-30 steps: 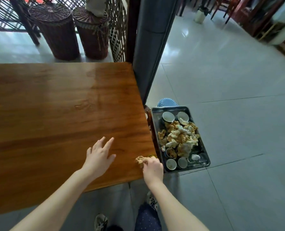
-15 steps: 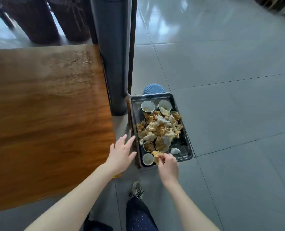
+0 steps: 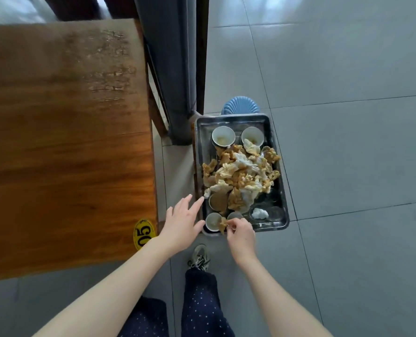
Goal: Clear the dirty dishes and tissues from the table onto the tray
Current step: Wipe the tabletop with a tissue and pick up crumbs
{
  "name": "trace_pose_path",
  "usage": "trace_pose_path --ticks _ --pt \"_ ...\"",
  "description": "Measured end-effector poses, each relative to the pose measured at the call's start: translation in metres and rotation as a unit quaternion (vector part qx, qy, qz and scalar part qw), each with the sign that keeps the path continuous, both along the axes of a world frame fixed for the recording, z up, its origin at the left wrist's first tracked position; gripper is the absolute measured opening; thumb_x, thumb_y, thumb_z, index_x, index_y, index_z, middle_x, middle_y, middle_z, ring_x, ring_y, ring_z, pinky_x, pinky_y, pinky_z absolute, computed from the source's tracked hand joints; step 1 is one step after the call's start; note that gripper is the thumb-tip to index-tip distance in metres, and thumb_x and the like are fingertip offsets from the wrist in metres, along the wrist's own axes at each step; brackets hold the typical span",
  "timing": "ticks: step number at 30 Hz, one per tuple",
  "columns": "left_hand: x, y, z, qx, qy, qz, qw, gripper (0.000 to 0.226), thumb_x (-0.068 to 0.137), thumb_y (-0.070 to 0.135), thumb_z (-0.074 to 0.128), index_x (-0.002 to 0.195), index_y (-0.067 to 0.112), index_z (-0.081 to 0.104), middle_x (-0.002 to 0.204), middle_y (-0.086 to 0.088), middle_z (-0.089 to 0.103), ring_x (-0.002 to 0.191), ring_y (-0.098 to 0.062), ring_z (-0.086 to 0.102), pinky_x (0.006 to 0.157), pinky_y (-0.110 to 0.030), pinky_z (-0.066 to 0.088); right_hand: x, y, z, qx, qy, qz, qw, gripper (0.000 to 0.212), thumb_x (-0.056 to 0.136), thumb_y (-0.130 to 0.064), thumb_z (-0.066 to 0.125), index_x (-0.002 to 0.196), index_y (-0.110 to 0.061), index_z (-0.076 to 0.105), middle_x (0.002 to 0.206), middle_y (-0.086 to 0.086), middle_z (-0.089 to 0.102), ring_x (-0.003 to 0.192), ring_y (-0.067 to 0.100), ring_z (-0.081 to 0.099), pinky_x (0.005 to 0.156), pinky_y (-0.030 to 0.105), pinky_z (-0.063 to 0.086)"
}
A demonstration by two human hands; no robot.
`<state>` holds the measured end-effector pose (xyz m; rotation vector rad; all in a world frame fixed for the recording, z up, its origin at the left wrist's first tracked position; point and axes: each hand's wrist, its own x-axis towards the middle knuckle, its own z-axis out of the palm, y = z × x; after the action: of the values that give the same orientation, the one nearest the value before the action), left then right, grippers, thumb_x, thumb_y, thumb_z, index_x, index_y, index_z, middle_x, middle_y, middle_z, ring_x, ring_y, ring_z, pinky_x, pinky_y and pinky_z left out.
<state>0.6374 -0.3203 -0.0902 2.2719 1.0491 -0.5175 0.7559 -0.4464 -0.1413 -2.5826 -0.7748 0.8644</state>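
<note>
A metal tray (image 3: 278, 181) rests on a blue stool to the right of the wooden table (image 3: 56, 154). It holds several small bowls (image 3: 223, 136) and a heap of stained tissues (image 3: 241, 176). My right hand (image 3: 241, 235) pinches one soiled tissue (image 3: 223, 223) over the tray's near left corner, above a small bowl (image 3: 213, 221). My left hand (image 3: 181, 223) hovers with fingers spread between the table's edge and the tray, holding nothing.
A grey pillar (image 3: 175, 69) stands behind the tray, close to its far left corner. The blue stool (image 3: 241, 105) peeks out beyond the tray. A yellow number sticker (image 3: 143, 233) marks the table's near corner. Grey tiled floor (image 3: 347, 142) spreads to the right.
My right hand carried the soiled tissue from the table's edge to over the tray's near corner. My left hand left the tabletop and now hovers beside the tray. The view swung right and down.
</note>
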Motion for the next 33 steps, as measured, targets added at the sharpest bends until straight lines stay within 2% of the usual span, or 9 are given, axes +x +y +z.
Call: trace_pose_path --ticks 10,14,17,22,24,26,33 --pt "-0.006 0.003 0.036 0.010 -0.028 0.003 1.000 0.063 0.098 0.041 0.041 0.152 0.033 0.008 0.159 -0.005 0.011 0.146 -0.026 0.012 0.116 -0.047 0.013 0.009 -0.002 0.054 0.044 -0.018 -0.011 0.999 0.018 0.090 -0.009 0.057 0.099 -0.012 0.071 0.096 0.004 0.064 0.092 0.021 0.058 0.080 0.030 0.046" --pt "-0.024 0.013 0.062 0.034 -0.056 0.021 0.998 0.062 0.098 0.041 0.041 0.152 0.032 0.010 0.159 -0.005 0.012 0.146 -0.024 0.011 0.115 -0.045 0.013 -0.006 0.015 0.086 0.098 -0.031 -0.002 0.995 0.018 0.090 -0.008 0.058 0.103 -0.010 0.070 0.098 0.004 0.064 0.095 0.021 0.059 0.085 0.036 0.049" --pt "-0.050 0.022 0.081 0.044 -0.080 0.045 0.995 0.062 0.099 0.040 0.041 0.152 0.032 0.011 0.159 -0.005 0.012 0.146 -0.024 0.010 0.115 -0.046 0.013 -0.028 0.033 0.109 0.122 -0.052 0.027 0.991 0.019 0.090 -0.009 0.057 0.105 -0.011 0.070 0.100 0.003 0.065 0.097 0.019 0.058 0.087 0.033 0.048" --pt "-0.111 0.037 0.109 0.069 -0.112 0.078 0.988 0.062 0.098 0.040 0.043 0.152 0.032 0.012 0.159 -0.005 0.014 0.146 -0.023 0.012 0.116 -0.047 0.015 -0.083 0.059 0.141 0.164 -0.070 0.071 0.981 0.021 0.090 -0.009 0.057 0.107 -0.011 0.069 0.104 0.005 0.065 0.101 0.020 0.057 0.091 0.035 0.047" --pt "-0.145 0.043 0.120 0.078 -0.121 0.092 0.985 0.062 0.098 0.040 0.043 0.152 0.032 0.013 0.158 -0.005 0.014 0.146 -0.024 0.013 0.115 -0.047 0.015 -0.109 0.066 0.152 0.180 -0.077 0.073 0.978 0.021 0.090 -0.009 0.057 0.107 -0.011 0.069 0.102 0.005 0.065 0.099 0.019 0.058 0.090 0.032 0.048" --pt "-0.183 0.048 0.129 0.085 -0.127 0.114 0.982 0.062 0.098 0.040 0.043 0.152 0.032 0.013 0.159 -0.005 0.014 0.146 -0.024 0.013 0.115 -0.048 0.015 -0.137 0.073 0.161 0.191 -0.087 0.082 0.974 0.021 0.091 -0.009 0.057 0.108 -0.012 0.069 0.102 0.004 0.065 0.098 0.018 0.059 0.088 0.028 0.048" --pt "-0.333 0.054 0.143 0.109 -0.119 0.203 0.966 0.062 0.099 0.041 0.043 0.152 0.032 0.013 0.159 -0.003 0.012 0.146 -0.023 0.013 0.116 -0.047 0.014 -0.257 0.107 0.174 0.209 -0.111 0.179 0.955 0.029 0.090 -0.008 0.061 0.117 -0.013 0.066 0.115 0.003 0.065 0.108 0.019 0.058 0.095 0.030 0.048"
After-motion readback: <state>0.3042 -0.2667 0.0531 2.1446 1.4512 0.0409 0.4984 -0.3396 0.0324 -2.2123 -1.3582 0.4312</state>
